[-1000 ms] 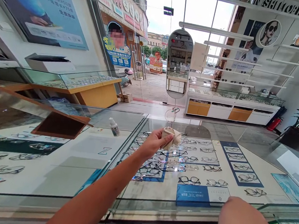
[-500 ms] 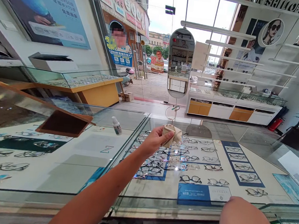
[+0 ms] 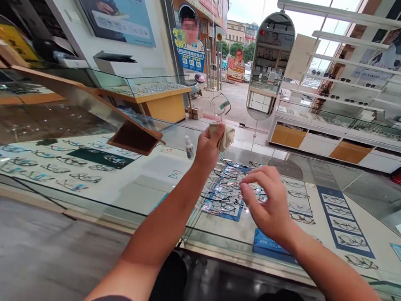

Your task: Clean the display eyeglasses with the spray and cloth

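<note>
My left hand [image 3: 208,146] is closed around a beige cleaning cloth [image 3: 227,138] and a thin-rimmed pair of eyeglasses [image 3: 220,106]. The glasses stick up above the cloth, one lens uppermost, and the rest is hidden by cloth and fingers. My right hand [image 3: 269,202] hovers over the glass display counter [image 3: 228,231], its fingers curved and parted with nothing visible in them. Beneath it, inside the counter, lie rows of spectacle frames [image 3: 223,188]. A small white spray bottle [image 3: 188,147] stands on the glass just left of my left hand.
A brown-framed tabletop mirror [image 3: 136,137] leans at the left on the counter. More spectacle frames [image 3: 84,177] lie under glass there. An oval mirror [image 3: 271,65] hangs ahead, with wall shelves [image 3: 357,66] to its right. A blue leaflet [image 3: 271,242] sits near the counter's front edge.
My right hand has risen from low at the right to over the counter. The left hand, with cloth and glasses, now appears further left and higher. The view has turned leftward and down.
</note>
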The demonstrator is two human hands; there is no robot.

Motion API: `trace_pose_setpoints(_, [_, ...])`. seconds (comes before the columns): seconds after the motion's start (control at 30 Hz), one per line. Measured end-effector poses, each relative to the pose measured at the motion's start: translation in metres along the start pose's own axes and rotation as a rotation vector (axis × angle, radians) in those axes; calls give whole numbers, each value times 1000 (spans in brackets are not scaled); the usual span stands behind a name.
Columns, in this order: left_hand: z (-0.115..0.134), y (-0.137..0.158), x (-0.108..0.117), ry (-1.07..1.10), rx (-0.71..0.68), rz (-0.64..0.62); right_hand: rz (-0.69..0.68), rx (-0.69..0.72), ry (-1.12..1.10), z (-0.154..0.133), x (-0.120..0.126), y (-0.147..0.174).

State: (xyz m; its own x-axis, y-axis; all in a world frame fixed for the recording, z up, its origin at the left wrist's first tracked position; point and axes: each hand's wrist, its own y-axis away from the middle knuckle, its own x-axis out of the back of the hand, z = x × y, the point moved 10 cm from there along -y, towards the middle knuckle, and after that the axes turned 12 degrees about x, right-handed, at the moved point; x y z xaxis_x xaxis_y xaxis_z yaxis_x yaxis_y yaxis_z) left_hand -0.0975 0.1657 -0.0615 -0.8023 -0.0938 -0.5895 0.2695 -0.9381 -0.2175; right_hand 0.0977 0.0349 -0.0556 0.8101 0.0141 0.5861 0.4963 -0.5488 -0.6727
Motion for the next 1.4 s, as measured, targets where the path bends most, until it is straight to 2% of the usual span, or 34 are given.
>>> trace_pose_setpoints(0.1, [2, -8, 8, 15, -6, 54, -237, 59, 123, 3, -59, 2])
trace_pose_setpoints(0.17, [-1, -10, 9, 9, -3, 63, -338, 57, 213, 12, -93, 7])
trace_pose_setpoints(0.23, [-3, -10, 8, -8, 0, 60, -405, 40, 276, 19, -118, 10])
trace_pose_setpoints(0.33, [-5, -9, 5, -21, 4, 60, -475, 3, 319, 24, -139, 8])
trace_pose_setpoints(0.6, [-6, -6, 0, 13, -18, 21, -580, -51, 409, 26, -150, -4])
trace_pose_setpoints(0.97, [-9, -9, 2, 29, -19, 25, -621, -72, 462, 33, -152, -5])
trace_pose_setpoints(1.27, [-11, -8, 2, 13, -15, 15, -588, -72, 477, 52, -147, -16])
trace_pose_setpoints(1.4, [-11, -7, 2, 3, -10, 24, -582, -58, 481, 52, -149, -13])
